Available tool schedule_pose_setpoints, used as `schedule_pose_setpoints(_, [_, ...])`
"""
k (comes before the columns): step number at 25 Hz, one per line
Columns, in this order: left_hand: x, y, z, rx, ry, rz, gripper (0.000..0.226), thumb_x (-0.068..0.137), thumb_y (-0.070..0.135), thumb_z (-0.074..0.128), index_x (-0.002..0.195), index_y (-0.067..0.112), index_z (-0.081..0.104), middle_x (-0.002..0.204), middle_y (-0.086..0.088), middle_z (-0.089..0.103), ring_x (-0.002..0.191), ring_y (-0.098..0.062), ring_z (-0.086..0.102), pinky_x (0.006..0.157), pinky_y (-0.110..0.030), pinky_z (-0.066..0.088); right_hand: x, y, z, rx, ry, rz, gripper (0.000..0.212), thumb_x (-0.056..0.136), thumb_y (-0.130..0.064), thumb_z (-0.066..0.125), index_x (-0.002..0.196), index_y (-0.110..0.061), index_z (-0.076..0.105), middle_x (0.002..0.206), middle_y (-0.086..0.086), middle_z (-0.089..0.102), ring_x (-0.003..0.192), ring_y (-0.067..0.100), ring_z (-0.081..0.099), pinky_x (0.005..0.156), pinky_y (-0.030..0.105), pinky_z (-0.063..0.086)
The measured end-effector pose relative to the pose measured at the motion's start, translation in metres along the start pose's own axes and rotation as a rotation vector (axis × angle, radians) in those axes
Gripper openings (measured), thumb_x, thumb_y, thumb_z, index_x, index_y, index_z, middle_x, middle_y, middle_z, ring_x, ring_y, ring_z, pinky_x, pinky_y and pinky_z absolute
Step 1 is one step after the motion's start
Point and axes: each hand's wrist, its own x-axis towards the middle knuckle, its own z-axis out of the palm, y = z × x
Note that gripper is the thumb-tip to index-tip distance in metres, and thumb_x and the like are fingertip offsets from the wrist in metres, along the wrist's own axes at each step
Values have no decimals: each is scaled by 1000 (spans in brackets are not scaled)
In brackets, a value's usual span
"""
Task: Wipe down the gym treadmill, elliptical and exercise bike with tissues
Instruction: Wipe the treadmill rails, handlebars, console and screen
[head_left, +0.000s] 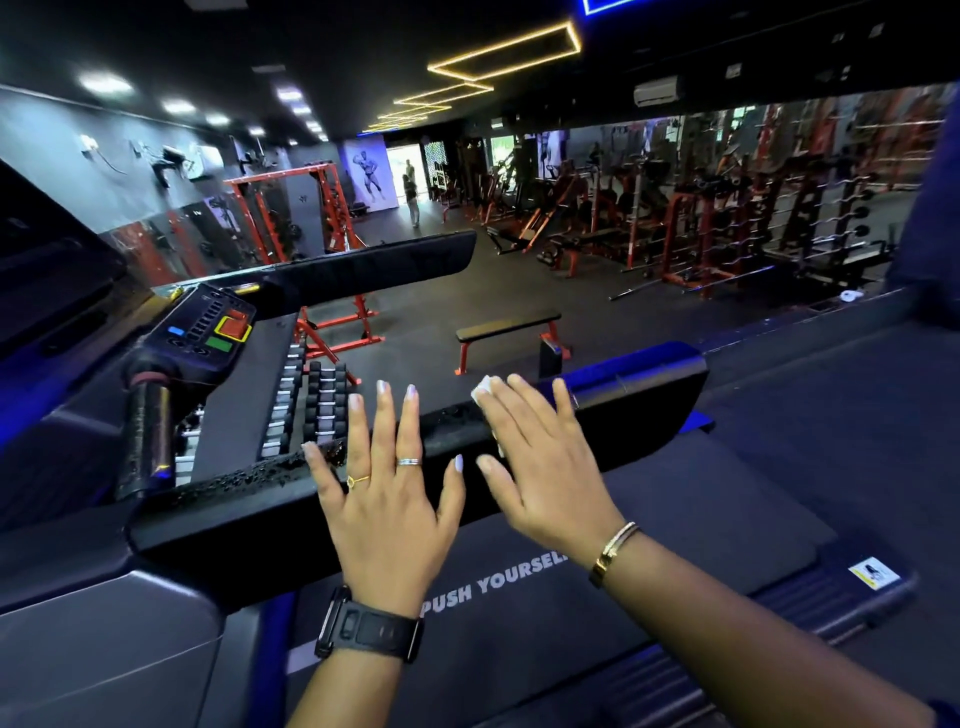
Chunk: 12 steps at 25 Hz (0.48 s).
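I stand on a treadmill whose black side handrail (634, 400) runs across the middle of the view, wet with droplets on its left part. My right hand (540, 462) lies flat on the rail with straight fingers, pressing a white tissue (484, 388) that peeks out beyond the fingertips. My left hand (387, 493), fingers spread and straight, hovers over or rests on the rail just left of it and holds nothing. The treadmill belt (519, 613) reads "PUSH YOURSEL…" below my wrists.
The treadmill console (215, 327) with red, green and blue buttons sits at the left, with a second handrail (374, 265) beyond. A dumbbell rack (311, 405), a flat bench (506, 332) and red weight machines (701, 223) fill the gym floor. A person (413, 195) stands far back.
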Motion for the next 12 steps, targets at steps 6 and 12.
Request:
schedule_pose_setpoints(6, [-2, -25, -7, 35, -15, -13, 74, 92, 59, 34, 154, 20, 27, 161, -3, 26, 150, -23, 14, 119, -57, 0, -3, 34, -1, -72, 110, 139, 57, 92, -44, 39, 133, -8, 55, 139, 8, 53, 136, 26, 41, 120, 46, 3])
schedule_pose_setpoints(12, [0, -48, -14, 26, -21, -5, 85, 86, 68, 38, 154, 18, 29, 160, -4, 27, 150, -24, 18, 118, -55, 14, 25, -27, 6, -59, 33, 92, 60, 93, -50, 34, 126, -7, 60, 129, 9, 60, 129, 27, 48, 120, 49, 3])
